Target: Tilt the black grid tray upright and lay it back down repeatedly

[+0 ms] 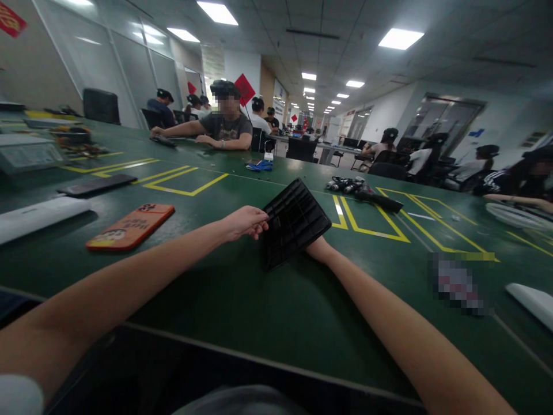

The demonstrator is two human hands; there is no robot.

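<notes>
A black plastic panel with a raised grid [298,222], like a shallow compartment tray, is held tilted above the green table [207,305]. My left hand [247,223] is closed in a pinch at its left edge. From the lower right, my right hand [318,249] grips the panel; its fingers are hidden behind it. An orange phone case [132,227] lies on the table left of my left hand.
Left are a dark flat bar [98,185], a white device [41,216] and a box [28,153]. Black gear [352,185] and a blurred-out item [458,283] lie right. Yellow tape [192,192] marks the table. A person [227,118] sits opposite.
</notes>
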